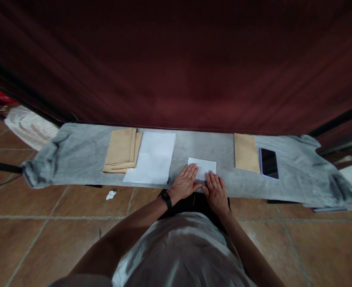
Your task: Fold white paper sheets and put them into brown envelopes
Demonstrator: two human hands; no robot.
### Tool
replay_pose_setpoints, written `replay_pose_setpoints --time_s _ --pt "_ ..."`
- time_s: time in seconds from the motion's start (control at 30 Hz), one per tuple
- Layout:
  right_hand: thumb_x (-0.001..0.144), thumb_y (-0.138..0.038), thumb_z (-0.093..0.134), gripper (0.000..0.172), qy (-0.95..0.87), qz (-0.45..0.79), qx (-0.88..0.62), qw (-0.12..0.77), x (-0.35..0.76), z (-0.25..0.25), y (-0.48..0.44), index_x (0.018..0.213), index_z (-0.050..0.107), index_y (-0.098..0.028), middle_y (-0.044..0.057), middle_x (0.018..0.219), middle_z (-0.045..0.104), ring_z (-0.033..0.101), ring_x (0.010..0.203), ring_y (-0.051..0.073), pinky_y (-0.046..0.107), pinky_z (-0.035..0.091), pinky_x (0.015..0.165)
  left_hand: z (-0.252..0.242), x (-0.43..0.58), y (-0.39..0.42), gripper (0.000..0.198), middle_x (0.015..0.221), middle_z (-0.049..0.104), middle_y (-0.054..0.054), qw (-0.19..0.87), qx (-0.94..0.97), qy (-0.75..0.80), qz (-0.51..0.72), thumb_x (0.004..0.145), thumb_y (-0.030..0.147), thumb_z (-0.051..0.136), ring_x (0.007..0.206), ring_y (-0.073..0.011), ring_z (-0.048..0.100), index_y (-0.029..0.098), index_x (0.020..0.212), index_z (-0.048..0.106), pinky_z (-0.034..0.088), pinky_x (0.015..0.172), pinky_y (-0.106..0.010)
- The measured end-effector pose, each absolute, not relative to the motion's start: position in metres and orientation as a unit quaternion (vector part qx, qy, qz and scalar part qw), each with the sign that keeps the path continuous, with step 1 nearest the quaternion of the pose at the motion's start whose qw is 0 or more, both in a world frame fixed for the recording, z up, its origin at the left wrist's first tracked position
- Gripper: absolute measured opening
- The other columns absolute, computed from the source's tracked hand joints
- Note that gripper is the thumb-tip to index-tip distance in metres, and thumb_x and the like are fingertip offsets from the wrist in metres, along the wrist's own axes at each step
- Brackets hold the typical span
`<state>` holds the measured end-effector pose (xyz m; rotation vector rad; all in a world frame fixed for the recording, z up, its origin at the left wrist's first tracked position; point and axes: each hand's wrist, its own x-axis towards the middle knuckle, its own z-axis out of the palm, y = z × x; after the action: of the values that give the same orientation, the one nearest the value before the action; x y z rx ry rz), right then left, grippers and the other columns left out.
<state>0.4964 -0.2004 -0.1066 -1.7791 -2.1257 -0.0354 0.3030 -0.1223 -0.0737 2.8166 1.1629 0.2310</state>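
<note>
A small white sheet of paper, perhaps folded, lies on the grey cloth in front of me. My left hand rests flat on its left side, fingers stretched out. On its lower right edge lies my right hand, palm down with the fingers extended. Both palms hide the near part of the paper. To the left is a stack of larger white paper sheets, beside several brown envelopes piled together. A single brown envelope lies to the right of my hands.
A phone with a pale purple edge lies right of the single envelope. The grey cloth covers a long narrow bench or table against a dark red panel. A white scrap is on the tiled floor.
</note>
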Motion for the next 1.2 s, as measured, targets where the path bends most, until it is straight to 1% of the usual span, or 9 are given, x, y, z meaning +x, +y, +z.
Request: replay_pose_setpoints --time_s 0.2,0.43,0.53,0.6,0.7,0.8,0.93,1.07,1.2 --pt "0.107 -0.036 0.037 0.058 -0.753 -0.009 -0.630 0.188 0.497 -0.106 -0.201 0.160 0.028 -0.014 0.017 0.162 0.036 0.033 0.150 0.030 0.052 0.027 0.121 -0.083 0.307 -0.115 0.075 0.166 0.026 -0.018 0.033 0.932 0.352 0.077 0.101 0.060 0.038 0.156 -0.0272 0.018 0.011 0.157 0.030 0.016 0.126 -0.047" --pt "0.107 -0.031 0.032 0.047 -0.751 0.038 -0.613 0.242 0.511 -0.103 -0.186 0.147 0.050 -0.014 0.015 0.151 0.053 0.044 0.143 0.027 0.056 0.029 0.121 -0.081 0.301 -0.120 0.071 0.165 0.031 -0.015 0.012 0.948 0.312 0.066 0.102 0.059 0.038 0.155 -0.0264 0.023 0.013 0.155 0.035 0.016 0.126 -0.046" --pt "0.107 -0.032 0.030 0.048 -0.764 0.086 -0.580 0.268 0.510 -0.098 -0.166 0.144 0.054 -0.014 0.016 0.149 0.055 0.047 0.141 0.026 0.052 0.036 0.119 -0.080 0.299 -0.121 0.067 0.162 0.038 -0.014 0.001 0.954 0.293 0.065 0.101 0.056 0.043 0.153 -0.0274 0.028 0.013 0.153 0.041 0.018 0.125 -0.048" --pt "0.108 -0.034 0.028 0.048 -0.777 0.125 -0.548 0.282 0.502 -0.094 -0.151 0.141 0.057 -0.014 0.015 0.146 0.057 0.048 0.140 0.024 0.049 0.040 0.117 -0.083 0.297 -0.122 0.060 0.155 0.049 -0.014 -0.004 0.962 0.266 0.069 0.100 0.053 0.049 0.150 -0.0281 0.033 0.014 0.146 0.050 0.019 0.125 -0.050" --pt "0.109 -0.034 0.026 0.049 -0.810 0.162 -0.494 0.272 0.485 -0.090 -0.132 0.136 0.062 -0.015 0.014 0.142 0.062 0.051 0.138 0.022 0.049 0.040 0.118 -0.090 0.295 -0.124 0.050 0.140 0.063 -0.013 -0.009 0.969 0.233 0.079 0.099 0.048 0.055 0.141 -0.0280 0.047 0.014 0.135 0.061 0.025 0.123 -0.049" --pt "0.108 -0.031 0.028 0.046 -0.840 0.166 -0.462 0.231 0.471 -0.087 -0.120 0.136 0.062 -0.017 0.011 0.145 0.060 0.050 0.139 0.022 0.049 0.039 0.119 -0.098 0.293 -0.125 0.042 0.129 0.070 -0.012 -0.006 0.968 0.237 0.084 0.099 0.044 0.055 0.129 -0.0262 0.058 0.016 0.129 0.065 0.033 0.118 -0.047" --pt "0.107 -0.029 0.033 0.044 -0.844 0.132 -0.483 0.191 0.464 -0.089 -0.109 0.141 0.058 -0.019 0.009 0.153 0.052 0.044 0.144 0.022 0.048 0.035 0.121 -0.101 0.292 -0.124 0.041 0.125 0.072 -0.012 0.001 0.966 0.245 0.085 0.099 0.044 0.056 0.125 -0.0261 0.061 0.016 0.128 0.065 0.037 0.114 -0.047" --pt "0.106 -0.029 0.036 0.044 -0.836 0.102 -0.512 0.167 0.465 -0.093 -0.100 0.146 0.054 -0.023 0.007 0.157 0.047 0.042 0.146 0.021 0.046 0.033 0.122 -0.097 0.293 -0.124 0.044 0.129 0.069 -0.014 -0.001 0.966 0.240 0.092 0.097 0.044 0.059 0.129 -0.0266 0.058 0.014 0.130 0.063 0.035 0.116 -0.046" --pt "0.107 -0.031 0.033 0.047 -0.826 0.083 -0.537 0.152 0.471 -0.094 -0.088 0.148 0.051 -0.020 0.008 0.158 0.045 0.041 0.146 0.023 0.047 0.031 0.123 -0.095 0.294 -0.124 0.051 0.136 0.065 -0.016 -0.026 0.968 0.227 0.104 0.098 0.047 0.056 0.132 -0.0273 0.057 0.012 0.134 0.061 0.030 0.120 -0.046"
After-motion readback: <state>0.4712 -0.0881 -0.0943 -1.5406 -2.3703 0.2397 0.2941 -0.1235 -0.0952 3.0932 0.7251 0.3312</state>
